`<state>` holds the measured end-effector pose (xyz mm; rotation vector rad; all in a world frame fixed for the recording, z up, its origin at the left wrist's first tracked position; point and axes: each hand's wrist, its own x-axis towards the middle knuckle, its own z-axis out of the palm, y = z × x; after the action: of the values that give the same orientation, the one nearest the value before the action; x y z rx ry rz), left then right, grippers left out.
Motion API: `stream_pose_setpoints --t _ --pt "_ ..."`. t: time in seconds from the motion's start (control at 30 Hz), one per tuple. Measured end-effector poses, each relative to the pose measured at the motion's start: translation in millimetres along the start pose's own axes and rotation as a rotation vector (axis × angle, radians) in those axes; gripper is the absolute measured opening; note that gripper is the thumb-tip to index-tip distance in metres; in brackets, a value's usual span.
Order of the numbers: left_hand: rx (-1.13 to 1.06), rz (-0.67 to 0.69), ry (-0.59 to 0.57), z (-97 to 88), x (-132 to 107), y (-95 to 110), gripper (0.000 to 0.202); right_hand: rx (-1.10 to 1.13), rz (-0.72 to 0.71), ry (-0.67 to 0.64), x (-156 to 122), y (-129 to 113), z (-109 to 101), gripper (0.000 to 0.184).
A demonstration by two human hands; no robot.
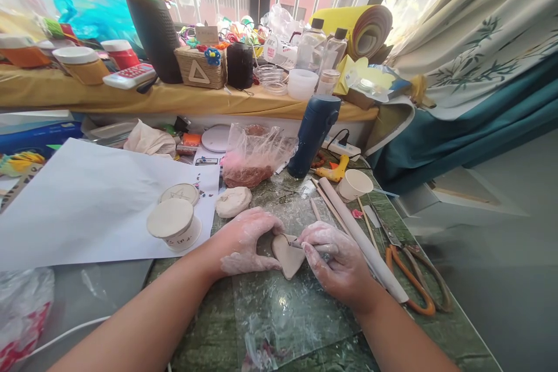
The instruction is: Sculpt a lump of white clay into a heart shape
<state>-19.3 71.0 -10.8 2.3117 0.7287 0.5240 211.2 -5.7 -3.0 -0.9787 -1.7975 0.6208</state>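
Head view: left hand (pixel 244 241) lies flat, fingers spread, pinning a flat heart-shaped clay piece (pixel 288 257) on plastic film (pixel 283 314) over the green table (pixel 209 331). Right hand (pixel 337 261) is closed around a thin metal tool (pixel 300 244), tip touching the clay's upper edge. Both hands are smeared with clay. A clay lump (pixel 233 201) sits just behind the left hand. Rolling pin (pixel 361 238) runs along the right hand's far side; orange-handled scissors (pixel 410 279) lie beyond it. Two paper cups (pixel 174 224) stand on a white sheet (pixel 87 203) at left.
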Motion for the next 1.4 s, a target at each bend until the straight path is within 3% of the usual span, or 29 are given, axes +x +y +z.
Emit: stream_pose_setpoints --t 0.2,0.47,0.83,1.03,1.4 --pt "0.001 0.017 0.004 0.1 0 -2 0.054 0.015 0.002 -0.106 1 0 4 0.014" --pt "0.004 0.025 -0.004 2.1 0 -6 0.055 0.068 0.030 0.045 -4 2 0 0.016" --pt "0.004 0.030 -0.001 0.6 -1 -3 0.054 0.063 0.107 -0.004 -8 3 -3 0.015" --pt "0.000 0.024 -0.003 0.3 0 -4 0.053 0.157 0.184 0.110 -10 9 -1 0.018" --pt "0.001 0.019 -0.005 1.8 -1 -5 0.054 0.243 0.208 0.129 -6 8 1 0.024"
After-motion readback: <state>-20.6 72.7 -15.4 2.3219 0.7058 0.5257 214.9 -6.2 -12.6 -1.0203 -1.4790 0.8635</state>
